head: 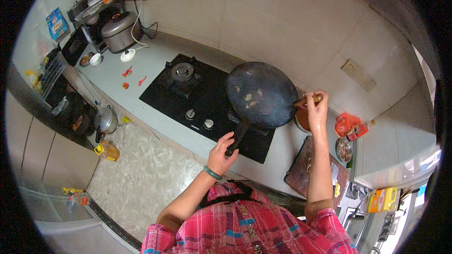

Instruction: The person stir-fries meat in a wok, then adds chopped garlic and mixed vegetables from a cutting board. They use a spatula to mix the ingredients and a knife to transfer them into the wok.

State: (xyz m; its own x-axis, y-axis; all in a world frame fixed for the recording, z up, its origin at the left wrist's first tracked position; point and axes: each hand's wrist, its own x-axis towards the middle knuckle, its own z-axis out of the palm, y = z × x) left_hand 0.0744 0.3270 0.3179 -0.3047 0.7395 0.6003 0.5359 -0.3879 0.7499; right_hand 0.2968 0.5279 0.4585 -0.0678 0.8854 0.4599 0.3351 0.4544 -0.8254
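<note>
A dark wok (pixel 252 88) sits tilted on the right side of the black gas hob (pixel 212 102). A few pale food pieces (pixel 248 97), perhaps garlic or ginger, lie inside it under thin steam. My right hand (pixel 316 107) grips the wooden handle (pixel 306 101) of a cooking utensil at the wok's right edge; its working end is hard to make out. Beside the wok's dark handle (pixel 240 134), my left hand (pixel 220 155) has its fingers spread around the handle's end without a closed grip. A green bangle (pixel 212 173) circles the left wrist.
Left of the hob are red chilli pieces (pixel 127 72), a white lid (pixel 128 55) and an electric cooker (pixel 120 31). On the right stand a bowl of reddish-brown contents (pixel 302 119), a cutting board (pixel 300 169), a red bag (pixel 346 123) and a glass bowl (pixel 343 149).
</note>
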